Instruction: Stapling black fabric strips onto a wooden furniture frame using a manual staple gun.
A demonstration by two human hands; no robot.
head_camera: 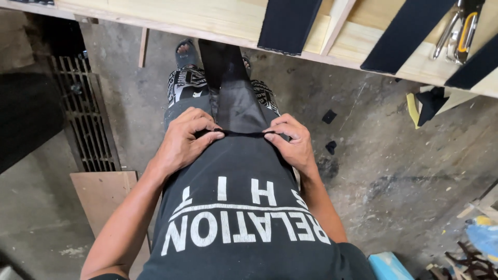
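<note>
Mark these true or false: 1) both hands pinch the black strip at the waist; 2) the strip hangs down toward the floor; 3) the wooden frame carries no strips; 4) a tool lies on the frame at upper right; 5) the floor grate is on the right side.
1) True: the left hand and right hand each pinch the top edge of the black strip.
2) True.
3) False: black strips lie across the wooden frame.
4) True: a metal tool with a yellow part lies there.
5) False: the grate is on the left.
</note>
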